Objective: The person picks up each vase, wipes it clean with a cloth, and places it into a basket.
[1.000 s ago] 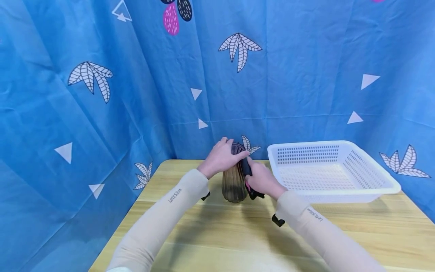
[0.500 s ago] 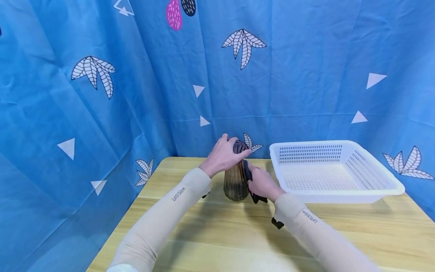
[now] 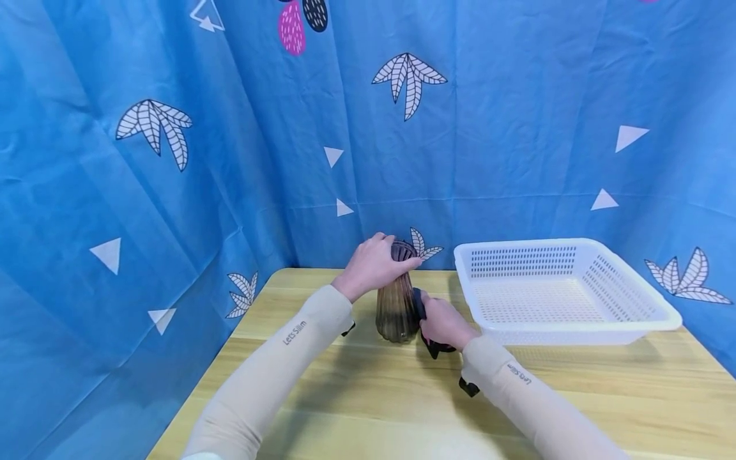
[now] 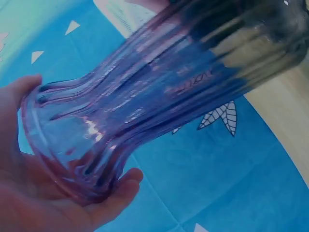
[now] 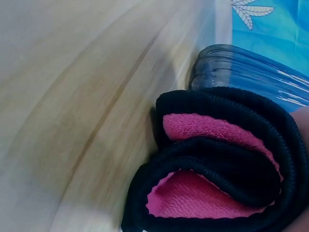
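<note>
Change: my right hand point(image 3: 441, 321) has been sliding down the vase point(image 3: 396, 306) over the last second, from beside the neck to the lower body near the base, which I am reading as a wiping stroke reaching the bottom of that side.
Left hand: my left hand point(image 3: 376, 264) is still curling over the vase's flared mouth, thumb on one side and fingers on the other, gripping the rim and steadying it; the left wrist view is showing the rim point(image 4: 63, 159) sitting in my palm.
Right hand: my fingers are closing around a folded cloth point(image 5: 217, 179), black outside and pink inside, and pressing it against the ribbed glass low on the vase's right side.
Vase: it is standing upright on the table point(image 3: 368, 396), toward the back edge and left of the middle, its foot touching the wood.
Cloth: it is bunching between my palm and the glass, its lower end hanging just above the tabletop.
Basket: the white basket point(image 3: 632, 281) is sitting at the table's back right, just beside my right hand but apart from the vase.
Backdrop: a blue patterned curtain point(image 3: 172, 191) is hanging behind the table's back and side edges.
</note>
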{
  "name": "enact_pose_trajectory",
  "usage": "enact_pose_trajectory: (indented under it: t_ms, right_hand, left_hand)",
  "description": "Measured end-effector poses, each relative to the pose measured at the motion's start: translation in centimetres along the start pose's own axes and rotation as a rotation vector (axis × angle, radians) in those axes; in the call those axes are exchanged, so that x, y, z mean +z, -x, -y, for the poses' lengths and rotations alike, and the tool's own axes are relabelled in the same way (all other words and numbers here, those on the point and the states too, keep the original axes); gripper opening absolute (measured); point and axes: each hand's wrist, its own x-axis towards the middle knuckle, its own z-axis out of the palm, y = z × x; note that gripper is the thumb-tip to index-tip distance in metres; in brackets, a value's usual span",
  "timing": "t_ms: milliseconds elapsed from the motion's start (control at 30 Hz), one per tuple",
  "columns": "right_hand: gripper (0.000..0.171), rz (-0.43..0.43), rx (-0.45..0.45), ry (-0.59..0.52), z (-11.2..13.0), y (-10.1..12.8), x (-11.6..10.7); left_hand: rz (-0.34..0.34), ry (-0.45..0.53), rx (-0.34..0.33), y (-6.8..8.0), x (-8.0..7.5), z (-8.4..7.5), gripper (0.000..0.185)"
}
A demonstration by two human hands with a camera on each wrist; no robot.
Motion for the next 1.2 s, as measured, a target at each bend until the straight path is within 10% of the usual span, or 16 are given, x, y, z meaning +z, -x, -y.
enact_pose_trajectory:
  t_ms: [167,400,800,1200]
  right_hand:
    - [0.072,0.009,0.044,-0.080,0.1,0.2,-0.2]
    - [0.073,-0.115,-0.047,-0.101,0.5,0.7,-0.9]
    - [0.076,-0.290,-0.186,-0.108,3.1,1.6,-4.8]
    - [0.076,-0.168,-0.097,-0.056,2.3,1.1,-2.7]
  left_hand:
    - [0.022,0.076,-0.063,0.3,-0.5,-0.1,0.108]
    - [-0.023,-0.063,-0.027,0.7,-0.6,0.0,0.106]
    - [0.074,0.134,0.003,0.7,-0.5,-0.5,0.083]
    - [-0.087,0.123,0.025,0.3,1.6,0.1,0.093]
